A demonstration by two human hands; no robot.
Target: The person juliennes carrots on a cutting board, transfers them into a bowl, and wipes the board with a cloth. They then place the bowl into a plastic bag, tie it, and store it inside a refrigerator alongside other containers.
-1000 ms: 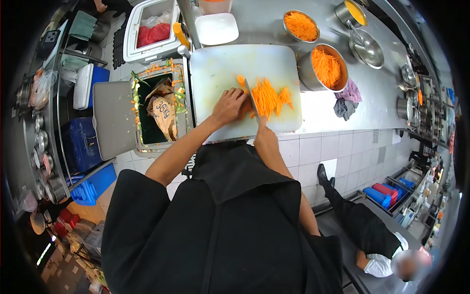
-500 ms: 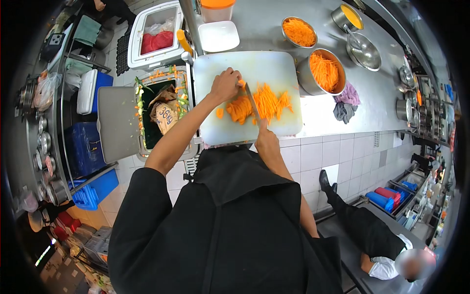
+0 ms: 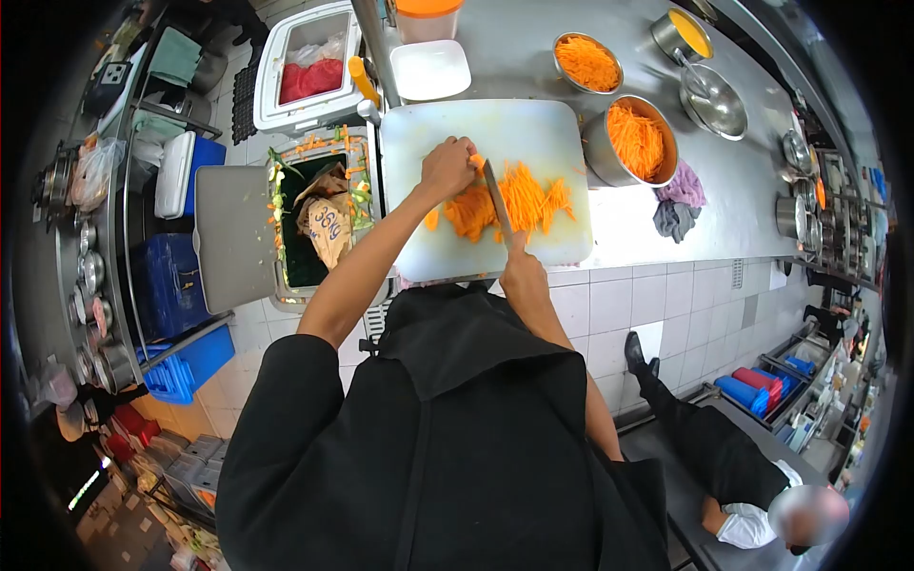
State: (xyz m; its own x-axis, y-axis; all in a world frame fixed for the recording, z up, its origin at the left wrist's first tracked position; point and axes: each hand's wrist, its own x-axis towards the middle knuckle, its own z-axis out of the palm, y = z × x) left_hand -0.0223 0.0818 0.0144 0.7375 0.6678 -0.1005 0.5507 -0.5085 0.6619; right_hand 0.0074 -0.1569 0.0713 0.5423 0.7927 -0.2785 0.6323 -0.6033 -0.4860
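Observation:
On a white cutting board [image 3: 419, 128], my right hand [image 3: 524, 276] is wrapped round the handle of a knife [image 3: 499, 202], its blade pointing away from me. My left hand [image 3: 449, 168] has its fingers curled on a small orange carrot piece [image 3: 478, 164], close to the blade's tip. Left of the blade lie overlapping carrot slices [image 3: 469, 213]. Shredded carrot [image 3: 526, 198] is heaped to the right of it. One more carrot piece [image 3: 431, 220] rests near the board's left side.
Right of the board stand a deep pot [image 3: 609, 152] and a bowl [image 3: 588, 64] of shredded carrot, beside cloths [image 3: 677, 209]. A white container [image 3: 430, 70] sits behind. An open waste bin [image 3: 327, 224] is at left; a person [image 3: 728, 447] is at lower right.
The view has shifted slightly, moving the whole scene a little to the right. Both hands keep their grips, with the knife still beside the carrot piece.

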